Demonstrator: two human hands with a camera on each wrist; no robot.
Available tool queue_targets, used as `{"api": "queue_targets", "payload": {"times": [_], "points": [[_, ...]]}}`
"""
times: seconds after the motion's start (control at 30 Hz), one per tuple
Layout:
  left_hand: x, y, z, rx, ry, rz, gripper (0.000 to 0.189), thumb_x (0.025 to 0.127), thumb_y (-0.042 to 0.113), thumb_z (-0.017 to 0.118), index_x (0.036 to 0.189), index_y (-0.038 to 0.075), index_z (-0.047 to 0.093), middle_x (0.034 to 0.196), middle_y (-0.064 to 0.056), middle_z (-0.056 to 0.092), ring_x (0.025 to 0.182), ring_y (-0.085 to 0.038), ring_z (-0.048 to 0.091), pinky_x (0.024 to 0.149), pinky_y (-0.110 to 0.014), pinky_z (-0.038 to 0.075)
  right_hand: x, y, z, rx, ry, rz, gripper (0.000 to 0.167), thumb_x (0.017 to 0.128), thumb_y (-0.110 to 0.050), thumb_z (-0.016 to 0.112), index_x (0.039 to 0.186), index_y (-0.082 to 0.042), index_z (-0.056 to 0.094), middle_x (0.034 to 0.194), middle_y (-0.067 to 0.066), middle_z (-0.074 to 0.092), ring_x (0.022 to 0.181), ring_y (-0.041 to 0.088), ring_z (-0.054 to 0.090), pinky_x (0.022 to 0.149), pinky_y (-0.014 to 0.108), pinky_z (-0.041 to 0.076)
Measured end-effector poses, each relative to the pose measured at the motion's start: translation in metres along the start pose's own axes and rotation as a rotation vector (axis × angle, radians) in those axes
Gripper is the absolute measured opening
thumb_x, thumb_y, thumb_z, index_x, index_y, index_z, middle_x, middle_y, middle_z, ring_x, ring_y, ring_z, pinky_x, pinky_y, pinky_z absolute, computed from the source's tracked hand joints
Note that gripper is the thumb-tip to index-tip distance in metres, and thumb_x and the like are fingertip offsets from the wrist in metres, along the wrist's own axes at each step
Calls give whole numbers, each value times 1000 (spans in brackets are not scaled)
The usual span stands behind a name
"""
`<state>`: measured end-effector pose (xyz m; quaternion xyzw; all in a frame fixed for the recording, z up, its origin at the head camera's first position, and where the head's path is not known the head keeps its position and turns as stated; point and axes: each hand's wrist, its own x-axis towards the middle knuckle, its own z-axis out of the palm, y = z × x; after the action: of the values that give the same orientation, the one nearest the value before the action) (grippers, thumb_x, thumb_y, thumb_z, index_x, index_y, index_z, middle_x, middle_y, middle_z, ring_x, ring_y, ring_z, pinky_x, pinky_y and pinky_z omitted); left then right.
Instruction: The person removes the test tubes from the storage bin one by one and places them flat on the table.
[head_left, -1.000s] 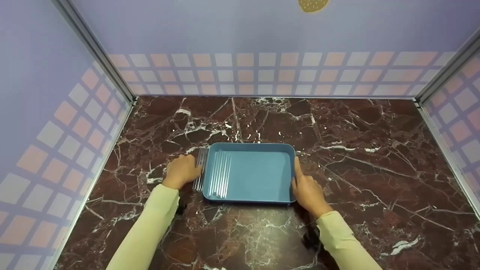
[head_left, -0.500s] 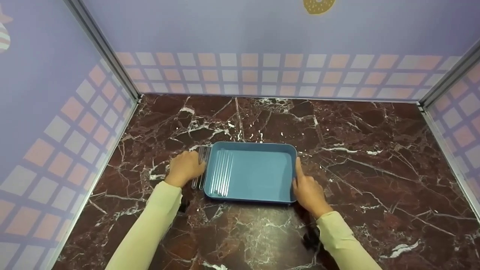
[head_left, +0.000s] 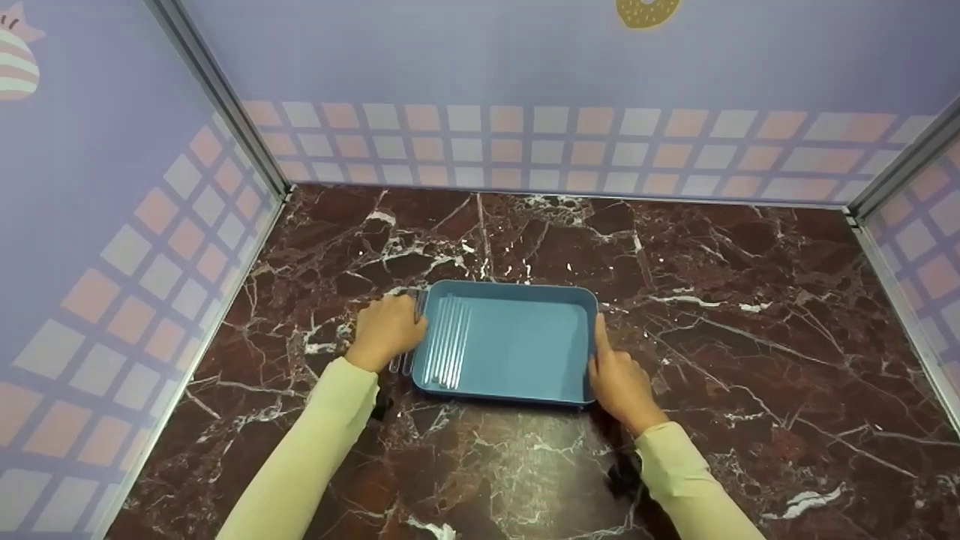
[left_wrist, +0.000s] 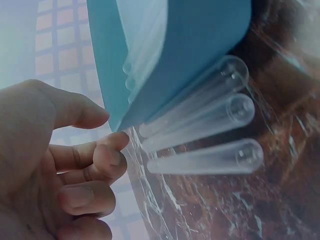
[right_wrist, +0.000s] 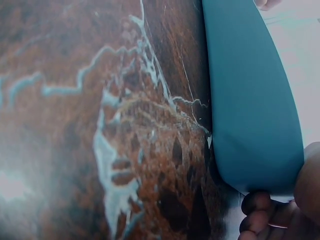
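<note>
A shallow blue rectangular tray [head_left: 517, 352] lies on the dark marble-patterned tabletop. Several clear test tubes [head_left: 450, 341] lie side by side along its inner left end. Three more tubes [left_wrist: 210, 160] rest on the tabletop just outside its left wall. Over these reaches my left hand [head_left: 388, 330], its thumb and index fingertips at either side of the tray's rim in the left wrist view. At the tray's right end, my right hand [head_left: 619, 386] grips the wall, index finger stretched along the side and other fingers bent at the lower corner.
Lilac panels with a pink-and-white check [head_left: 540, 146] border the back and both sides. The marbled tabletop [head_left: 750, 360] extends around the tray.
My left hand has shifted right, from over the loose tubes to the tray's left rim. The right hand keeps its place on the tray. The head view has turned slightly left.
</note>
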<state>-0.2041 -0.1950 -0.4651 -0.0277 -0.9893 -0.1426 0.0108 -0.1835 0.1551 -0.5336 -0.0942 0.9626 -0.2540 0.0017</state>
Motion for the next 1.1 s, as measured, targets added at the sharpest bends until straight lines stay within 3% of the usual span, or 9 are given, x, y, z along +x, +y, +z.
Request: {"api": "queue_targets", "payload": {"times": [0.23, 0.37, 0.6, 0.8, 1.1], "points": [[6, 12, 2, 23, 0, 30, 50, 94, 12, 64, 57, 18, 32, 53, 4, 26, 50, -18, 31, 48, -39, 31, 2, 3, -2, 1, -4, 20, 70, 103, -8, 57, 165, 0, 26, 86, 35, 68, 67, 48, 67, 60, 64, 51], [9, 19, 4, 52, 14, 54, 50, 94, 15, 69, 59, 18, 34, 56, 0, 36, 51, -22, 40, 49, -43, 37, 2, 4, -2, 5, 2, 18, 69, 103, -8, 58, 165, -1, 27, 85, 34, 68, 68, 48, 67, 61, 64, 51], [11, 24, 11, 87, -32, 75, 51, 94, 17, 74, 60, 16, 35, 56, -3, 42, 51, -24, 44, 47, -43, 37, 0, 1, 1, 26, 22, 9, 67, 104, -8, 57, 164, -1, 30, 91, 34, 70, 73, 52, 69, 65, 66, 51], [12, 25, 16, 139, -49, 85, 39, 91, 21, 80, 68, 7, 52, 68, -17, 63, 60, -36, 64, 54, -54, 54, 0, -2, 1, 15, 16, 27, 67, 104, -8, 58, 164, -2, 30, 91, 34, 70, 73, 50, 69, 64, 65, 52], [14, 32, 22, 214, -57, 126, 26, 88, 13, 79, 76, 1, 59, 70, -19, 64, 56, -32, 61, 51, -50, 52, 0, 0, 0, 19, 33, 23, 67, 103, -6, 59, 163, -2, 31, 89, 33, 70, 71, 49, 69, 62, 64, 52]]}}
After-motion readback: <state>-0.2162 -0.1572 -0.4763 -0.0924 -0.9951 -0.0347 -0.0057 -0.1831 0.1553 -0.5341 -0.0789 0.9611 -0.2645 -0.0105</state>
